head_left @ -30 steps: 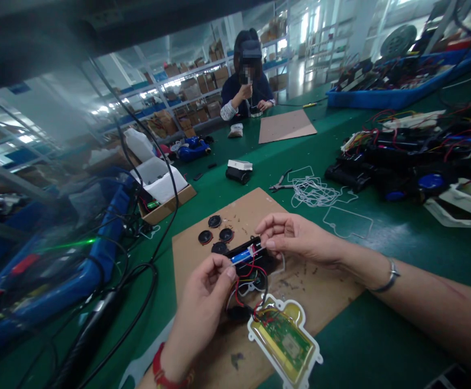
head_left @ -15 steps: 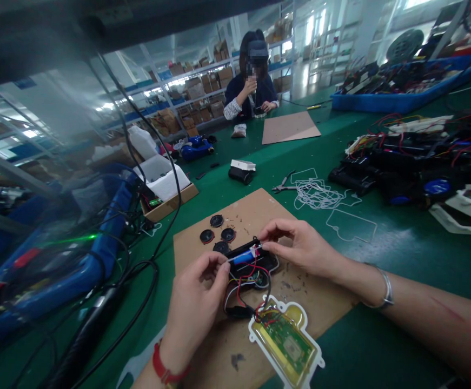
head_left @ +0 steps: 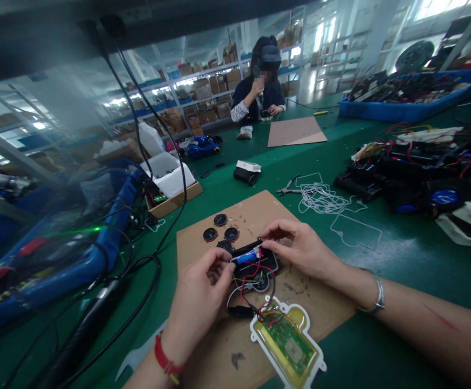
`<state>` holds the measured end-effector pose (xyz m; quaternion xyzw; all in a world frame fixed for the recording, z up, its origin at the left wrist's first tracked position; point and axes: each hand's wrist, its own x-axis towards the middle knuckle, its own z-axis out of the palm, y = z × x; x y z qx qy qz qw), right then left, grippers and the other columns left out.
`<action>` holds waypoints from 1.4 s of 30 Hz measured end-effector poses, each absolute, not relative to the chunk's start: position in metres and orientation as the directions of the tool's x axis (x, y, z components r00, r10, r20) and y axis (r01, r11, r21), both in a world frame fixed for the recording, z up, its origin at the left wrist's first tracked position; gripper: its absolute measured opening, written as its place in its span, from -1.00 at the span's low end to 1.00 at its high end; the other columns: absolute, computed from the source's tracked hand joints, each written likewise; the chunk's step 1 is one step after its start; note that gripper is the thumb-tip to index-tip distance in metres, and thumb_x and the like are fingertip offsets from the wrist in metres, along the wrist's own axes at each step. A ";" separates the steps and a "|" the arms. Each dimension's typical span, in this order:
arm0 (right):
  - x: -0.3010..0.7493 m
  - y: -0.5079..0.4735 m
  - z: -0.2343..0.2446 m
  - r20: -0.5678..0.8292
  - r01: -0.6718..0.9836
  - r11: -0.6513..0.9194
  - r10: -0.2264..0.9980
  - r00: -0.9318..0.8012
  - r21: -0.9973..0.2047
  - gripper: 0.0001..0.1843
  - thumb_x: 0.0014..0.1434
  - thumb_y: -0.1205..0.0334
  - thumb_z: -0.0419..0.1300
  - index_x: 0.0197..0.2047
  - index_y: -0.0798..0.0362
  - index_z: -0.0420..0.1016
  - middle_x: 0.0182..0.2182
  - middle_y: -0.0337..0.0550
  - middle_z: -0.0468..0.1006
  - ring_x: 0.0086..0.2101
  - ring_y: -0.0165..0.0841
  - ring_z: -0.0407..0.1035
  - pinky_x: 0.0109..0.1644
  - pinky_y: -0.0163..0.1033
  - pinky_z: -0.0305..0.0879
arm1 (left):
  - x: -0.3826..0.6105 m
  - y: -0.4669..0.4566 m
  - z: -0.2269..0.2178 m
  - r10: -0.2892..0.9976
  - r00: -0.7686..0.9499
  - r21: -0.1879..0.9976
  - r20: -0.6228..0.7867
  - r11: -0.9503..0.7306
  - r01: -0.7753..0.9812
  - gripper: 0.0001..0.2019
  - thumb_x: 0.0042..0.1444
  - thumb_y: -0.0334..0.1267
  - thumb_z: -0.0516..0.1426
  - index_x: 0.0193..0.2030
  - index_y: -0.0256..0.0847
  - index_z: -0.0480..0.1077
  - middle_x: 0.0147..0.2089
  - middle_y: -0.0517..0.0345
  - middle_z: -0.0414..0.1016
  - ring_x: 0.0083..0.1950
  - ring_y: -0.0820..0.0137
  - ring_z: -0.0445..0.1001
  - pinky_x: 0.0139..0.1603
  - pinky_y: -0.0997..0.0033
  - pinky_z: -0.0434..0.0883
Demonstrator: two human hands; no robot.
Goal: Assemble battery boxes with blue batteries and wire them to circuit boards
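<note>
A black plastic housing (head_left: 265, 265) lies on a brown cardboard mat (head_left: 320, 297), with a blue cylindrical battery (head_left: 248, 255) resting in it. My left hand (head_left: 197, 302) pinches the battery's left end. At the housing's right end my right hand (head_left: 300, 246) is closed with its fingertips on the housing's top edge by the battery. Red, black and white wires (head_left: 251, 294) run from the housing to a yellow shell holding a green circuit board (head_left: 287, 340). Several small black wheels (head_left: 221, 233) lie just beyond the housing.
White cords (head_left: 324, 200) and pliers (head_left: 287, 189) lie on the green table (head_left: 381, 346). Black chassis parts with coloured wires (head_left: 413, 162) pile at right. A cardboard box (head_left: 172, 189), blue bins (head_left: 57, 270) and hanging cables (head_left: 146, 135) are at left. A person (head_left: 259, 86) sits opposite.
The housing and battery have come down onto the mat. Both hands lowered with it and moved slightly closer together. The view shifted a little to the left.
</note>
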<state>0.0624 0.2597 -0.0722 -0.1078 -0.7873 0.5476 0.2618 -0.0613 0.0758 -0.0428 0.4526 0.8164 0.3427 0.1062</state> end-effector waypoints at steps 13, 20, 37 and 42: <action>0.055 0.260 -0.081 0.304 -0.096 0.402 0.497 -0.813 -0.911 -0.91 0.12 0.30 0.20 -0.26 0.05 0.45 -0.37 -0.20 0.50 -0.39 -0.41 0.36 -0.31 -0.26 0.30 | -0.063 0.081 -0.049 0.786 -0.477 0.487 0.393 0.263 0.833 -0.94 0.16 -0.33 0.07 -0.27 -0.20 0.36 -0.40 0.21 0.44 -0.43 0.46 0.40 -0.38 0.48 0.34; 0.050 0.260 -0.091 0.305 -0.099 0.383 0.527 -0.793 -0.918 -0.86 0.15 0.23 0.18 -0.21 0.06 0.45 -0.30 -0.12 0.52 -0.30 -0.34 0.41 -0.21 -0.20 0.35 | -0.064 0.082 -0.052 0.774 -0.470 0.458 0.424 0.265 0.849 -0.93 0.15 -0.35 0.06 -0.27 -0.19 0.36 -0.36 0.17 0.46 -0.39 0.43 0.41 -0.37 0.46 0.33; 0.048 0.257 -0.094 0.245 -0.119 0.270 0.504 -0.828 -0.956 -0.88 0.18 0.20 0.14 -0.26 0.07 0.42 -0.36 -0.16 0.48 -0.33 -0.36 0.38 -0.23 -0.22 0.33 | -0.067 0.086 -0.058 0.860 -0.171 0.192 0.480 0.087 0.978 -0.68 0.20 -0.40 0.01 0.05 -0.06 0.36 0.05 -0.04 0.31 0.05 0.22 0.32 -0.03 0.17 0.34; 0.048 0.256 -0.093 0.251 -0.122 0.273 0.506 -0.825 -0.954 -0.90 0.17 0.23 0.14 -0.28 0.07 0.42 -0.36 -0.16 0.48 -0.33 -0.36 0.37 -0.22 -0.23 0.32 | -0.067 0.089 -0.058 0.923 -0.076 0.025 0.377 0.072 0.997 -0.58 0.15 -0.38 0.10 0.15 -0.01 0.29 0.17 -0.10 0.23 0.14 0.12 0.25 0.04 0.03 0.30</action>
